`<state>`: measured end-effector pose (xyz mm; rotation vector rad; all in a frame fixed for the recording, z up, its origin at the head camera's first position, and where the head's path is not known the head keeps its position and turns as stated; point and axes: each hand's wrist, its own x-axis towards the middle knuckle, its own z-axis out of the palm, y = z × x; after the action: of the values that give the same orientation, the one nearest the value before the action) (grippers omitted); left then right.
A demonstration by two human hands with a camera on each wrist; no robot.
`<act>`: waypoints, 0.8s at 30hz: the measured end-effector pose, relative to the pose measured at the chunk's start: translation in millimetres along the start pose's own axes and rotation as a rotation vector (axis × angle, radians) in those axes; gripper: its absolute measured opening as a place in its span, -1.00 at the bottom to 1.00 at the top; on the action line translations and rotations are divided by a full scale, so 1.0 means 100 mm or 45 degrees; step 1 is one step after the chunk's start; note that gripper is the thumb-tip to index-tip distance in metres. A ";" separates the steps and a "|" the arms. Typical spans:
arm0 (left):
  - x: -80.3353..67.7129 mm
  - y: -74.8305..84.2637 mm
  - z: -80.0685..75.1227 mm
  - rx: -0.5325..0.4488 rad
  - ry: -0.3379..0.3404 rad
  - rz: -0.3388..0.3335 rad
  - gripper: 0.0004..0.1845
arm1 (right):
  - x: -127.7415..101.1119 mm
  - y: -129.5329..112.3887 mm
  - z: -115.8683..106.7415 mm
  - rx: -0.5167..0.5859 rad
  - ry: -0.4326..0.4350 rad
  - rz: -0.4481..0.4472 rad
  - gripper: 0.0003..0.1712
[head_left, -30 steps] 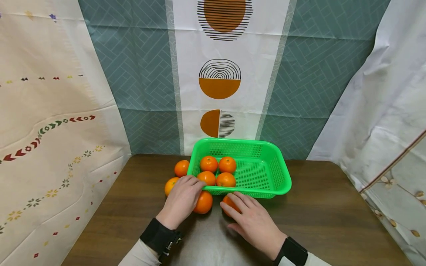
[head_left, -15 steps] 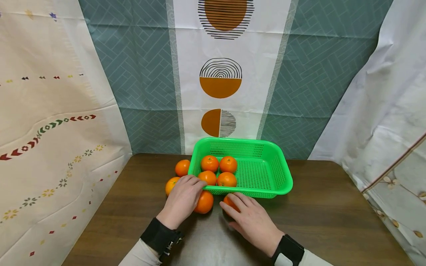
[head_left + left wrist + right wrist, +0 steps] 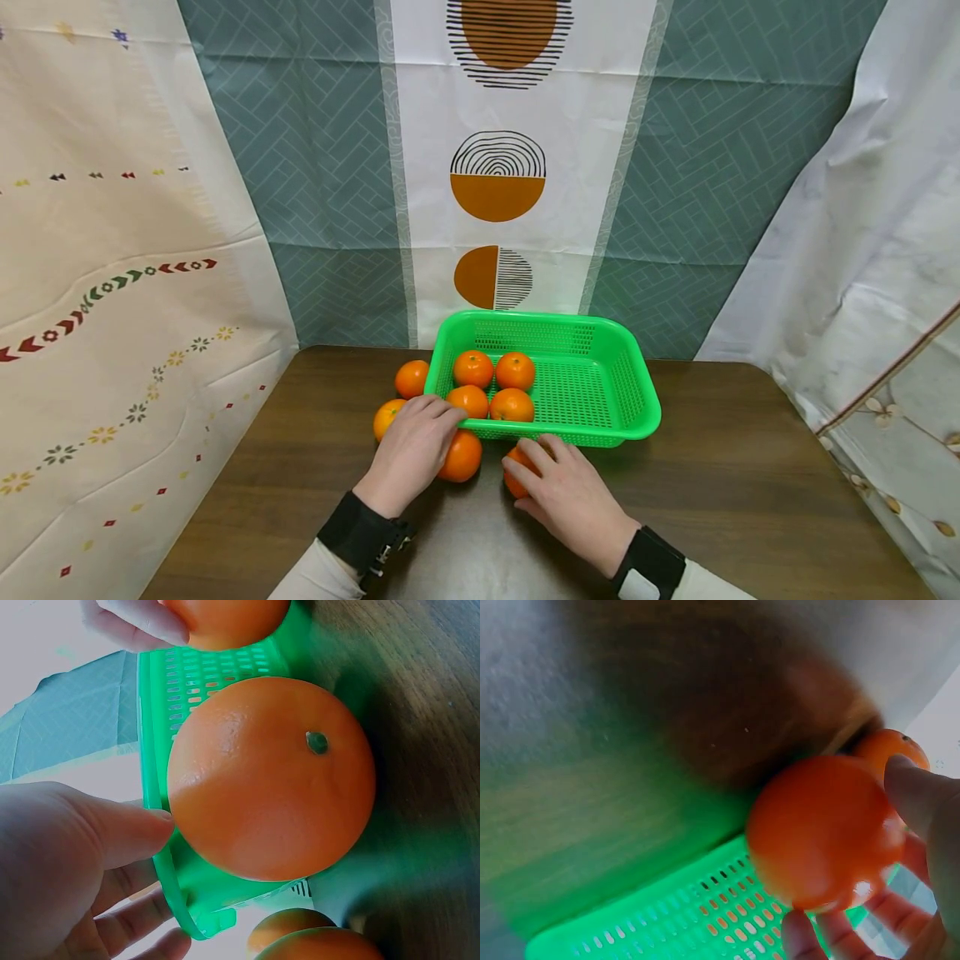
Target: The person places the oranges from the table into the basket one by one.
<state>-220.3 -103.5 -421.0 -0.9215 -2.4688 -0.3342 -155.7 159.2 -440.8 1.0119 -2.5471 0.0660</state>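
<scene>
A green plastic basket (image 3: 637, 421) with perforated walls stands on the table, several oranges in its left part. My left hand (image 3: 414, 454) holds its near left rim, thumb on one side and fingers on the other in the left wrist view. Beside that hand an orange (image 3: 461, 457) rests in front of the basket; it looms large in the left wrist view, with a green stem spot. My right hand (image 3: 573, 500) grips another orange (image 3: 821, 829) just before the basket's near wall, with its thumb and fingers round the fruit.
Two more oranges lie left of the basket, one farther back (image 3: 412, 379) and one partly behind my left hand (image 3: 386, 417). Past the brown wooden table (image 3: 720, 483) hangs a patterned cloth (image 3: 337, 167).
The fingers of my right hand have closed more around its orange, and more of the fruit shows. My left hand stays on the basket rim.
</scene>
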 end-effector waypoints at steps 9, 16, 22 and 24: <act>0.00 -0.01 0.00 -0.003 0.007 0.002 -0.81 | -0.06 0.00 0.00 0.042 -0.065 0.057 -0.22; 0.00 0.00 -0.01 0.003 0.004 0.004 -0.81 | -0.05 -0.02 -0.03 0.073 -0.083 0.057 -0.22; -0.01 -0.01 0.00 -0.010 0.017 0.012 -0.82 | -0.07 -0.03 -0.03 0.096 -0.074 0.042 -0.26; 0.00 -0.01 0.00 -0.008 0.017 0.013 -0.82 | -0.08 -0.03 -0.04 0.105 -0.065 0.036 -0.27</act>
<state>-220.6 -104.3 -421.5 -0.9315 -2.4517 -0.3441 -147.1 163.2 -440.8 1.0209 -2.6244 0.1566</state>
